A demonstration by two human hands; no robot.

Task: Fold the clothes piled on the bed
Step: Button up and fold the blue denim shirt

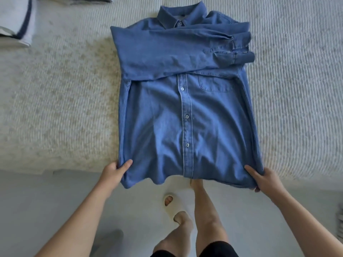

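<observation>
A blue denim shirt [185, 108] lies front up on the bed [55, 108], collar at the far end, buttons closed. Its sides are folded in and both sleeves lie crosswise over the chest, cuffs at the right. The hem hangs slightly past the bed's near edge. My left hand [115, 171] pinches the hem's left corner, thumb on top. My right hand [263, 179] grips the hem's right corner, thumb on top and fingers under the cloth.
The bed has a cream ribbed cover. Folded light and dark clothes [16, 21] sit at its far left corner, and more dark cloth [89, 0] lies at the top edge. Below the bed is pale floor with my legs and a cream slipper [174, 203].
</observation>
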